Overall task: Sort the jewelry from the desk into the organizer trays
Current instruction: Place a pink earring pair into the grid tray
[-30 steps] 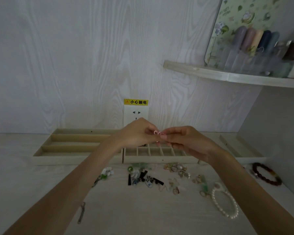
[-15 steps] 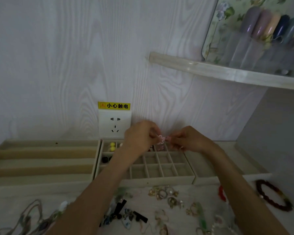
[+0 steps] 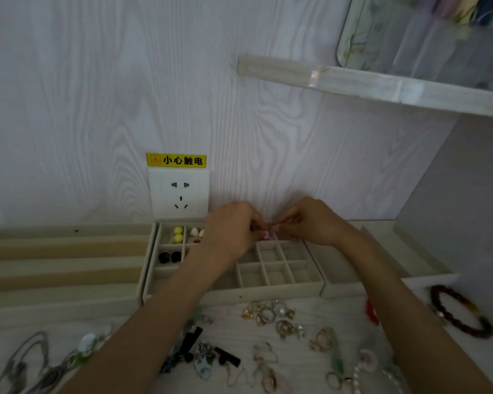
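My left hand and my right hand meet over the back row of the gridded organizer tray, both pinching a small pink earring between their fingertips. Yellow bead earrings, black studs and pale pieces lie in the tray's left compartments. Loose rings, earrings and black pieces are scattered on the desk in front.
A long-slot tray sits to the left and another tray to the right. A dark bead bracelet, a pearl bracelet and necklaces lie on the desk. A wall socket and a shelf are behind.
The view has moved closer to the trays. Both hands, still pinching the pink earring together, have come down toward the back compartments of the gridded tray.
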Demonstrator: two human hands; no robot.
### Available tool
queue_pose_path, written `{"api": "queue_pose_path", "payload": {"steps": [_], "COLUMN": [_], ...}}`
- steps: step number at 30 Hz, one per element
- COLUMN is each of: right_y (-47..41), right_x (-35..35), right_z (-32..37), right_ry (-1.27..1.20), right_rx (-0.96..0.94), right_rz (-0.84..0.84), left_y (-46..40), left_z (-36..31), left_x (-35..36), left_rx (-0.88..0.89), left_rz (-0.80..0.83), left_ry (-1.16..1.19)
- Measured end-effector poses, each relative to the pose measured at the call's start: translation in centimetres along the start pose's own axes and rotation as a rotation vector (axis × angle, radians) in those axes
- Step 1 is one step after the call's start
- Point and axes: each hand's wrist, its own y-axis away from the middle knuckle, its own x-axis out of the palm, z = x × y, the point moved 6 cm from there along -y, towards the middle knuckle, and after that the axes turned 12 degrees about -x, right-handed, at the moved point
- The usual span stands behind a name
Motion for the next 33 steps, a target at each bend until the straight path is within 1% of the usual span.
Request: {"api": "queue_pose_path", "payload": {"steps": [2,5,7,9,11,14,15,19,21,24,26,30,33], "right_y": [0.2,0.6,0.8,0.9,0.8,0.8,0.8,0.9,0.8,0.6,0.7,0.6,0.4], "right_x": [-0.5,-1.5,-1.6,-0.9,-0.3,-0.4,-0.3,1.0,1.0,0.1,-0.1,0.2,0.7], "right_z": [0.0,0.2,0.6,1.0,1.4,1.6,1.7,2.3,2.3,1.6,1.4,1.4,1.7], "right_ry": [0.011,0.045,0.080,0.114,0.148,0.154,0.164,0.222,0.219,0.178,0.158,0.154,0.250], "right_rx": [0.003,-0.001,-0.014,-0.026,-0.036,-0.017,-0.018,-0.033,-0.023,0.007,0.001,-0.018,-0.044], "right_rz": [0.003,0.035,0.074,0.132,0.141,0.074,0.085,0.249,0.208,0.041,-0.012,-0.019,0.037], "left_y": [0.1,-0.1,-0.3,-0.4,-0.5,-0.5,-0.4,0.0,0.1,0.1,0.0,-0.1,-0.1], "left_z": [0.0,-0.1,-0.3,-0.3,0.0,0.2,0.1,-0.3,-0.3,-0.3,-0.3,-0.6,-0.7], "left_x": [-0.3,-0.8,-1.1,-0.7,-0.2,0.3,0.3,0.4,0.3,-0.2,-0.5,-0.5,-0.2], "left_rx": [0.007,0.025,0.065,0.114,0.140,0.154,0.164,0.193,0.199,0.192,0.190,0.188,0.188], "left_rz": [-0.031,-0.008,0.061,0.186,0.272,0.309,0.313,0.343,0.349,0.341,0.335,0.358,0.339], "left_ry": [0.002,0.001,-0.056,-0.113,-0.168,-0.234,-0.254,-0.285,-0.290,-0.266,-0.242,-0.204,-0.194]}}
